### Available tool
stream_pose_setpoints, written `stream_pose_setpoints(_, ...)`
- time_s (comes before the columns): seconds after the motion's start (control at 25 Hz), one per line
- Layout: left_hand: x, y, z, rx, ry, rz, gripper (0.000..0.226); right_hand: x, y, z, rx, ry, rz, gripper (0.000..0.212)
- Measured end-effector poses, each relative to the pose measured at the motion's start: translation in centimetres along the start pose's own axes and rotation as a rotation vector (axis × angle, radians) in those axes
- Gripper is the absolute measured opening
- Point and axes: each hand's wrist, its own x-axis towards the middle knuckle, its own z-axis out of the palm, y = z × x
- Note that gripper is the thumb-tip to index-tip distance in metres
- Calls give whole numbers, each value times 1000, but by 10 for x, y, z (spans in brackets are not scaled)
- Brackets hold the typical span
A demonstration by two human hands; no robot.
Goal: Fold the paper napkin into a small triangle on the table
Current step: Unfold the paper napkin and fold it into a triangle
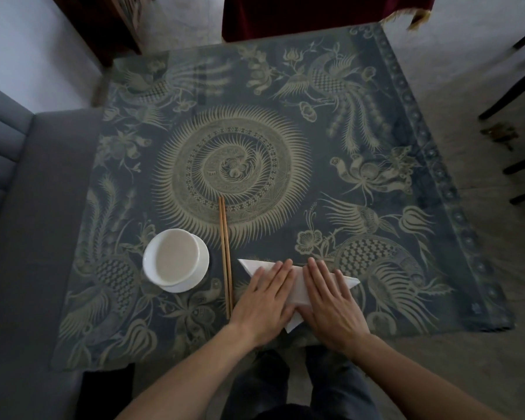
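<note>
Two sets of fingers are lying straight and flat on the paper napkin (297, 286), released rather than grasping, and pressing it down onto the worktop (285, 122). The left hand (265, 301) is covering the napkin's left half, its fingers (281, 275) pointing up and slightly right; the right hand (331, 301) is covering the right half, its fingers (319, 277) pointing up and slightly left, so the two hands are sitting just beside each other over the middle.

The napkin is lying directly under both hands, near the front edge of the worktop, already a triangle: its long edge is running left to right, from a point just beside the chopsticks (225, 256) to a point past the right hand, and the third corner is pointing back toward the person, between the wrists. Neither hand is nearer; both are touching it.

The coming fold probably turns on that long edge, bringing one end point across to the other. Both forearms are reaching in from below, wrists low and palms down. A white bowl (173, 259) on a saucer is standing left of the chopsticks.
</note>
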Motion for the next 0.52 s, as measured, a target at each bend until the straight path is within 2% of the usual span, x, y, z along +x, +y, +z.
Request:
stream_pose_setpoints(0.16,-10,-11,3,7,-26,-55,69,-5,10,10,17,-57,26,78)
stream_pose_setpoints(0.32,-14,-24,-1,-9,-40,-172,73,-19,26,11,27,-59,88,77)
stream_pose_setpoints(0.52,-12,-26,-1,1,-31,-226,76,-34,49,8,16,-37,188,74)
